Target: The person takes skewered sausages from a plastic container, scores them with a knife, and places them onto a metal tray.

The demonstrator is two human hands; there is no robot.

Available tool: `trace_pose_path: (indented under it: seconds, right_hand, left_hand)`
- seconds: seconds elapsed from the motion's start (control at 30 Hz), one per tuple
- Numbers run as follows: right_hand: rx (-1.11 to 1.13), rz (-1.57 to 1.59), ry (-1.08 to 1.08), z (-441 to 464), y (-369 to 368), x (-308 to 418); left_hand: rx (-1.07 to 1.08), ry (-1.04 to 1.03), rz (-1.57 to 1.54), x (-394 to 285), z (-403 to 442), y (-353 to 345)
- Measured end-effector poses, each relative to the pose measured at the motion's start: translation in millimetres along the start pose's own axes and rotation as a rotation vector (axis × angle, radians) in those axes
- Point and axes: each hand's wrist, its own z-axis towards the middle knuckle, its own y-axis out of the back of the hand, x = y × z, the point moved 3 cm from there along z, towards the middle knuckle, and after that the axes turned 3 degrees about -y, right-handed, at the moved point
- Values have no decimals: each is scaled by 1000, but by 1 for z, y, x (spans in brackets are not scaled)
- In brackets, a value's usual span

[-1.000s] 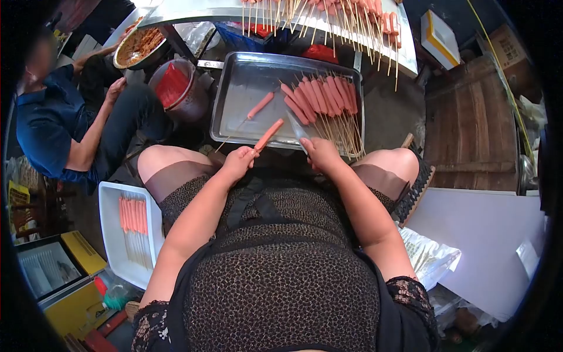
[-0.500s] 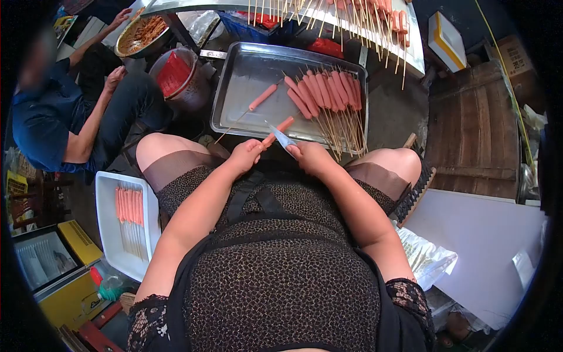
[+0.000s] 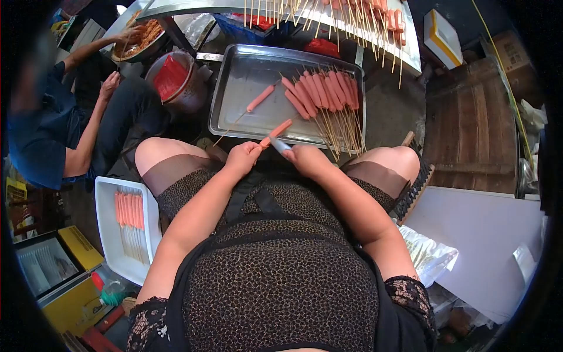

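My left hand [image 3: 242, 158] is closed around the lower end of a pink sausage [image 3: 281, 128], which points up and to the right; any stick in it is hidden by my fingers. In my right hand [image 3: 307, 159] is a knife [image 3: 280, 144], its slightly blurred blade against the sausage just above my left fingers. Beyond my hands lies a metal tray [image 3: 246, 70]. A bundle of skewered sausages [image 3: 322, 94] is piled at its right side, and one skewered sausage [image 3: 260, 98] lies apart at its left.
A white tub [image 3: 111, 246] with skewered sausages stands at my left. More skewers hang over the edge of a metal table [image 3: 404, 47] ahead. At the left, a person [image 3: 44, 123] reaches into a bowl [image 3: 157, 50]; a bucket [image 3: 187, 88] with a red bag stands nearby.
The knife blade has moved down and left along the sausage towards my left hand. The person at the left has put a hand into the bowl.
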Motion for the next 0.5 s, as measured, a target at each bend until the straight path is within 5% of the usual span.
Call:
trace_pose_path:
  seconds: [0.5]
  right_hand:
    - [-64, 50, -6, 7, -1, -13]
  left_hand:
    - [144, 54, -270, 2, -4, 1]
